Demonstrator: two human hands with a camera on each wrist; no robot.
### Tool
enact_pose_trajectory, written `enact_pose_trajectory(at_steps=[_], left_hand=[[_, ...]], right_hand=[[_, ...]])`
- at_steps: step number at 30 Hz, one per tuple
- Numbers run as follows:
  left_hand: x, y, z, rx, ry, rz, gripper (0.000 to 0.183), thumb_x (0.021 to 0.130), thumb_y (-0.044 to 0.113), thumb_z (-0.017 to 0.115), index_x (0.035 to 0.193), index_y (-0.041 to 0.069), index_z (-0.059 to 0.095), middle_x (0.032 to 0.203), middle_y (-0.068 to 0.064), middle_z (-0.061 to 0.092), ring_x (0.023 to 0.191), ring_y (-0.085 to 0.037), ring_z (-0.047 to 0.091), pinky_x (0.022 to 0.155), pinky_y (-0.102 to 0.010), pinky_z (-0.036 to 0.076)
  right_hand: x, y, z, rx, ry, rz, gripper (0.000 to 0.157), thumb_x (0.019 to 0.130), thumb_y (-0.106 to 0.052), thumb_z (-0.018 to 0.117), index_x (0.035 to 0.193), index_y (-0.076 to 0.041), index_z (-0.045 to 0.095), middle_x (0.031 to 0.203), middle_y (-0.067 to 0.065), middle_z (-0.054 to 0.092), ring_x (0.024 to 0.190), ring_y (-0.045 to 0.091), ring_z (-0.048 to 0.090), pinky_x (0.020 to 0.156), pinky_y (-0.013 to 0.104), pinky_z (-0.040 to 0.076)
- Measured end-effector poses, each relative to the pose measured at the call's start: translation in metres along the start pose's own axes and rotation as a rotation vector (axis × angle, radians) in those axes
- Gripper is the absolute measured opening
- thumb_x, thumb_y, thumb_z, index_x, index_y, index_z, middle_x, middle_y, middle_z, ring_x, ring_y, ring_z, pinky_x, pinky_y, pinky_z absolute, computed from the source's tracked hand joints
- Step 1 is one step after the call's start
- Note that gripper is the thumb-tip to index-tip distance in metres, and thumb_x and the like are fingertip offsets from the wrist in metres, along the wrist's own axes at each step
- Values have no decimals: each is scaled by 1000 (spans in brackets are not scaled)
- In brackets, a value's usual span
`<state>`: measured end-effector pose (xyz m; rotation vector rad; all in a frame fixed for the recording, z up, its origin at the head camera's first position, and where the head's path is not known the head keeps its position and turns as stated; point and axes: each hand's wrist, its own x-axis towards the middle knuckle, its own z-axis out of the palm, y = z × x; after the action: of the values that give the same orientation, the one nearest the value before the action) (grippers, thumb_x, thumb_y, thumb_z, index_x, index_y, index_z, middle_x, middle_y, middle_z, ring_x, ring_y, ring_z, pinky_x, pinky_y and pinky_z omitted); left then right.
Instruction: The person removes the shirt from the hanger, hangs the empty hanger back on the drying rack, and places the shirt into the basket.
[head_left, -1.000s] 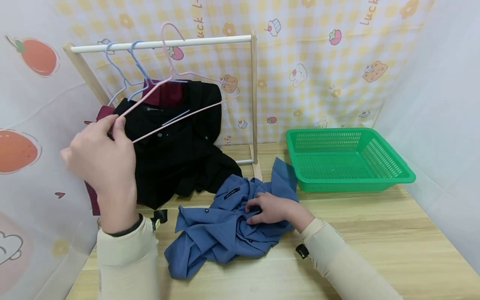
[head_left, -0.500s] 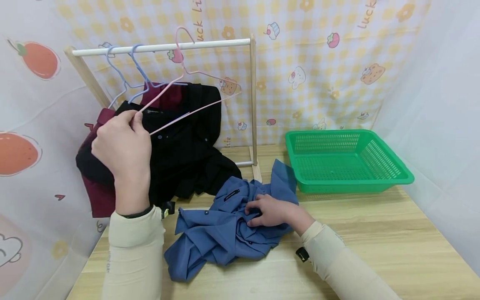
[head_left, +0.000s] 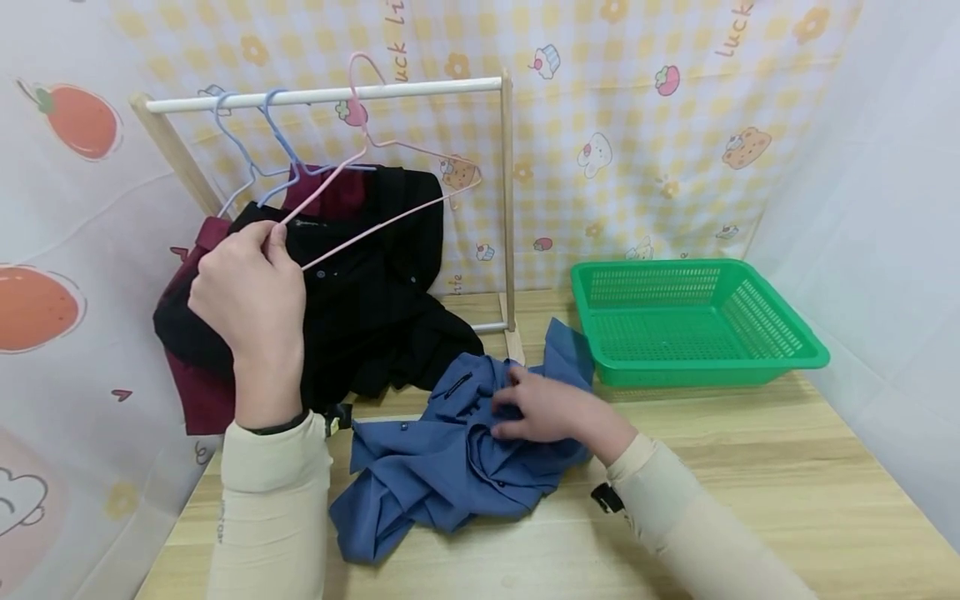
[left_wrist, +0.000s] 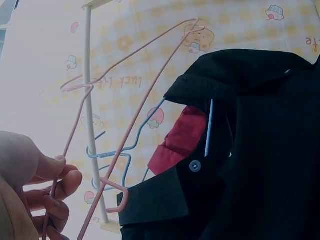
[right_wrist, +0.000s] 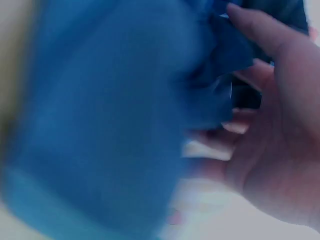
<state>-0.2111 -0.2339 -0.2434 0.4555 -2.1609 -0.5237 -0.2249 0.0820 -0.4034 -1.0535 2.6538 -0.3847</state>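
Holding a pink hanger point(head_left: 326, 186) in the left grip point(head_left: 251, 287), by the sloping wire toward one end, pinched between thumb and curled fingers. Extending from there up and to the right of the left grip, with its hook crossing the white rail point(head_left: 442, 87); impossible to tell whether touching it.

Lower and to the right of the left grip, directly beneath the right grip point(head_left: 551, 408), a rumpled blue shirt point(head_left: 442, 471) on the surface point(head_left: 735, 450), with a dark label point(head_left: 458, 385) just left of the right grip's fingers. Fairly wide at the right grip, with thumb apart from loosely bent fingers; partly hidden behind blue cloth in the blurred right wrist view.

Beyond the left grip and to its right, a black garment point(head_left: 375, 275) with a dark red garment point(head_left: 198, 383) behind, below two blue hangers point(head_left: 281, 137) hooked over the same rail, between wooden posts point(head_left: 508, 208).

Beyond the right grip and to its right, a green basket point(head_left: 712, 364) with perforated sides, just beside a raised part of the blue shirt.

Nearer than each grip, a cream sleeve point(head_left: 277, 500). Farthest beyond both grips, a yellow-checked curtain point(head_left: 637, 117) printed with strawberries and cupcakes.
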Motion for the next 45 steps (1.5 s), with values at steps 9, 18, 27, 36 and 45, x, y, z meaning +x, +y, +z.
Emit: enact_pose_trajectory(at_steps=[9,18,27,36,45], left_hand=[[-3,-1,-1,-12,8,4,39,111,40,53,129,16,78,115,-19,80,101,-48,69,82,-61,53],[-1,2,1,-5,-10,11,40,111,41,52,130,16,78,111,-20,80,99,-47,69,80,-59,52],[4,6,4,17,-25,10,38,111,39,53,128,19,79,117,-17,80,104,-51,70,81,-66,52],[-3,-5,14,2,-49,32,34,110,36,56,123,16,80,112,-19,80,103,-53,69,79,-68,51],[-12,-11,13,-36,-102,70,39,110,33,52,130,11,76,126,-21,76,119,-50,63,99,-70,42]], right_hand=[[32,5,-88,206,337,201,52,112,-46,51,151,-12,58,150,22,53,123,36,66,102,52,56],[93,36,-137,543,752,302,53,116,-31,39,162,-3,37,162,22,43,148,34,50,123,44,44],[117,38,-156,757,767,262,49,117,-27,32,161,-7,36,160,16,49,147,30,50,123,40,43],[123,46,-148,671,772,273,36,117,-25,34,144,-6,48,145,17,58,131,32,58,114,44,49],[106,49,-144,638,653,313,58,117,-43,31,161,-7,39,162,19,49,150,34,48,124,47,42]])
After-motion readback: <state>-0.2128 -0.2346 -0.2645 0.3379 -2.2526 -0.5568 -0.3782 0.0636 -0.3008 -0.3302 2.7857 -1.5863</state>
